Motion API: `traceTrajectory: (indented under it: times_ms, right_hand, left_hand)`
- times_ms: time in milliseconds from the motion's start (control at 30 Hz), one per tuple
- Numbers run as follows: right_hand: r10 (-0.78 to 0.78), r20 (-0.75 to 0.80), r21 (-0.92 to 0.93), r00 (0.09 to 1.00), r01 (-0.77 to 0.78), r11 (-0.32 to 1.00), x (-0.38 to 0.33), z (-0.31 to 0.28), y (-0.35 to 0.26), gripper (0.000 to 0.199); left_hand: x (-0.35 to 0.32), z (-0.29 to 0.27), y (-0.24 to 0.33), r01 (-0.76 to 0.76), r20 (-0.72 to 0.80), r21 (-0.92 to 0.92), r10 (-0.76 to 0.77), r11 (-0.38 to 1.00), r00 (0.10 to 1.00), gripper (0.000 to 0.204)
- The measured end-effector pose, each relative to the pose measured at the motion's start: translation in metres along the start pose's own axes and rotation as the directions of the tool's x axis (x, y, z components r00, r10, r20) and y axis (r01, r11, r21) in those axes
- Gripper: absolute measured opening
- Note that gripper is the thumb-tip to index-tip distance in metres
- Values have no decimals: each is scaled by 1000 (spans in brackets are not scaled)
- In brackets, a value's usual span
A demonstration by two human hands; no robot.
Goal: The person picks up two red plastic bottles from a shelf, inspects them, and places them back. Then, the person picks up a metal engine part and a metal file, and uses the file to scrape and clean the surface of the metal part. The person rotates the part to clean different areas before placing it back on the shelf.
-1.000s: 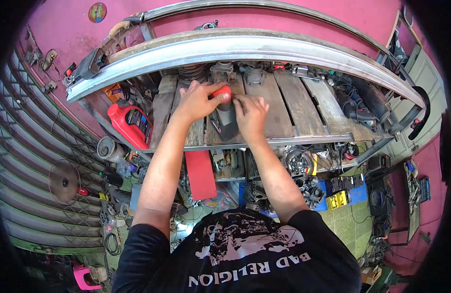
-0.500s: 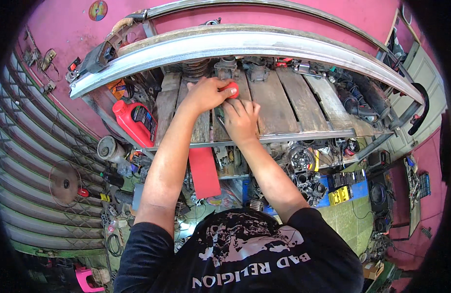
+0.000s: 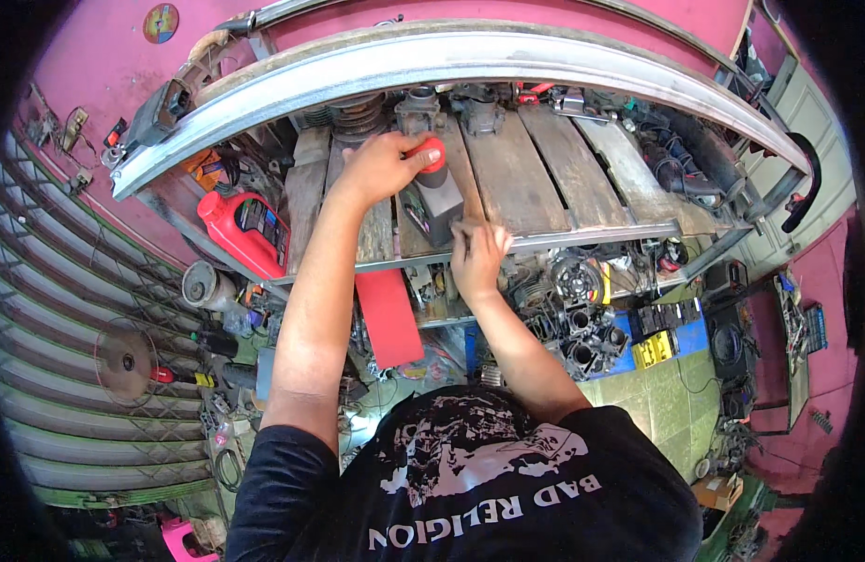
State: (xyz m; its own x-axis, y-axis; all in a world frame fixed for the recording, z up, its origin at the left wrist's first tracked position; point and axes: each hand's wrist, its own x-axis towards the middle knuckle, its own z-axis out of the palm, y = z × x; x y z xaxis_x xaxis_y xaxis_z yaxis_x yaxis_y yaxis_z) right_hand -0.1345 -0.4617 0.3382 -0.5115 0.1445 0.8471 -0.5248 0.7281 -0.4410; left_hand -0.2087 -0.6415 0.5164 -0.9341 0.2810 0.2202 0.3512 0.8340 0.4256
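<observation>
A grey bottle with dark sides [image 3: 442,201] is on the wooden slats of the bench, its red cap [image 3: 434,155] at the far end. My left hand [image 3: 381,169] is closed on that cap, thumb across its top. My right hand [image 3: 479,258] is at the bench's front edge beside the bottle's near end. Its fingers look bent but are smeared, and whether they touch the bottle I cannot tell. A thin dark tool [image 3: 416,214] lies left of the bottle.
A red jug [image 3: 245,229] stands at the bench's left end. Greasy engine parts [image 3: 418,110] line the back under a pale metal rail [image 3: 451,54]. A red panel [image 3: 388,318] hangs below the front edge. More parts [image 3: 580,337] crowd below, right of my forearm.
My right hand has come back from the cap toward the bench's front edge, uncovering the bottle's body. My left hand stays at the cap. The whole view has shifted slightly.
</observation>
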Motion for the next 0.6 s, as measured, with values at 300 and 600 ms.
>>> traceTrajectory:
  times_ms: [300, 600]
  right_hand:
    - [-53, 115, -75, 992, 61, 995, -45, 7, 13, 19]
    - [-174, 12, -38, 985, 175, 984, -1, 5, -14, 23]
  left_hand:
    - [-4, -4, 18, 11, -41, 26, -10, 1000, 999, 58]
    - [-8, -5, 23, 50, -73, 32, -48, 998, 996, 66]
